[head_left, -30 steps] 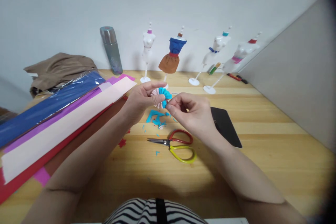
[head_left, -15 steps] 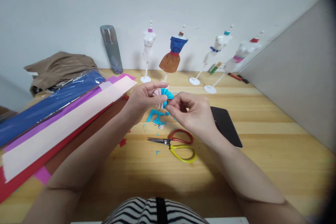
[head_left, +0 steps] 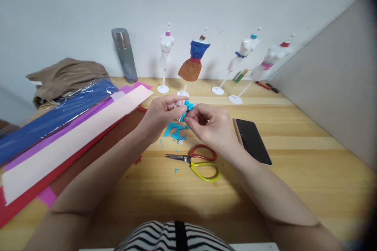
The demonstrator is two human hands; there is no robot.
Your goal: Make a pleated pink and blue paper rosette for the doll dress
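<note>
A small gathered piece of blue and pale pink crepe paper (head_left: 189, 105) is held up between my two hands above the table. My left hand (head_left: 160, 114) pinches its pink side between thumb and fingers. On the blue side, the fingertips of my right hand (head_left: 210, 123) are pressed together at the edge, and what lies between them is partly hidden. Below my hands are blue paper scraps (head_left: 173, 130). Nearer to me, scissors (head_left: 186, 158) with one red and one yellow handle lie with their blades pointing left.
Crepe paper sheets (head_left: 79, 141) and a brown cloth (head_left: 67, 76) lie at left. A thermos (head_left: 125, 55) and several mini mannequins, one wearing a blue top and brown skirt (head_left: 191, 70), stand along the wall. A phone (head_left: 252, 141) lies right, a green tube (head_left: 241, 76) behind.
The gathered paper has turned a little, showing less of its blue side. Both hands keep their pinch and have barely shifted.
</note>
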